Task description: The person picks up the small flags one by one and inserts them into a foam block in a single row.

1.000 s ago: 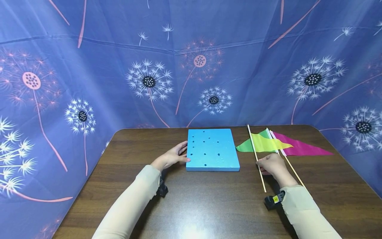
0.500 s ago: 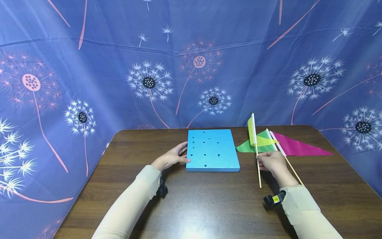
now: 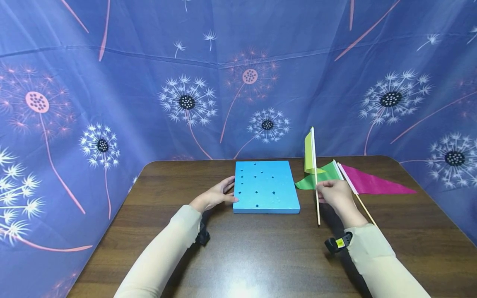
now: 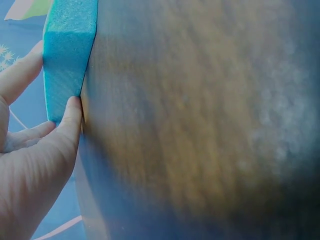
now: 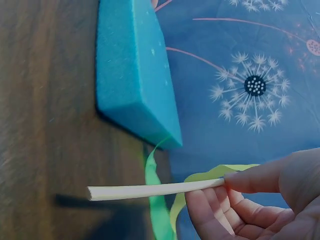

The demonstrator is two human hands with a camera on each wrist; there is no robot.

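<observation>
A blue foam block [image 3: 266, 182] with several small holes in its top lies on the table. My left hand [image 3: 215, 195] touches its left side, fingers and thumb resting along the edge. To the right of the block, my right hand [image 3: 337, 194] pinches the wooden stick of a yellow flag [image 3: 309, 153] between thumb and fingers. The stick stands nearly upright, its bare lower end [image 5: 150, 190] pointing down toward the table in the right wrist view. The yellow cloth hangs folded beside the top of the stick.
Behind my right hand a green pennant flag [image 3: 307, 182] and a magenta pennant flag [image 3: 372, 182] lie on the wooden table [image 3: 261, 252]. A blue dandelion-print cloth [image 3: 316, 82] hangs at the table's back edge.
The yellow flag has been raised from lying over the other flags to nearly upright. My right hand has moved slightly up and left with it. My left hand has stayed at the block.
</observation>
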